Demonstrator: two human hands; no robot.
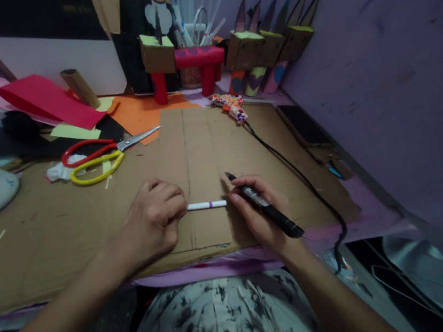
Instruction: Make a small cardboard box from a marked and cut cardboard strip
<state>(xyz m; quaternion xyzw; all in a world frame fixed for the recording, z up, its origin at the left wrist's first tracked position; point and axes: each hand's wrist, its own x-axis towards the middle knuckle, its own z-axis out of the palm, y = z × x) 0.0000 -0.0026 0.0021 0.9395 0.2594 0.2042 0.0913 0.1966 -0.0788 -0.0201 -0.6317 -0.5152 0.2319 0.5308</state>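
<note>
My left hand [158, 214] is closed around one end of a thin white stick [216, 204] with a purple band, which lies crosswise over a cardboard piece [203, 163] with drawn lines. Between the thumb and fingers of my right hand [258, 204] is a black pen [264, 206], its tip pointing up and left. The stick's free end stops just left of my right thumb. Fingers of my left hand hide the stick's other end.
Scissors [120, 145] with red and yellow handles lie at the left. A patterned glue gun [232, 106] trails a black cable [294, 168] on the right, beside a dark phone [305, 125]. Cardboard animal figures [245, 49] stand at the back.
</note>
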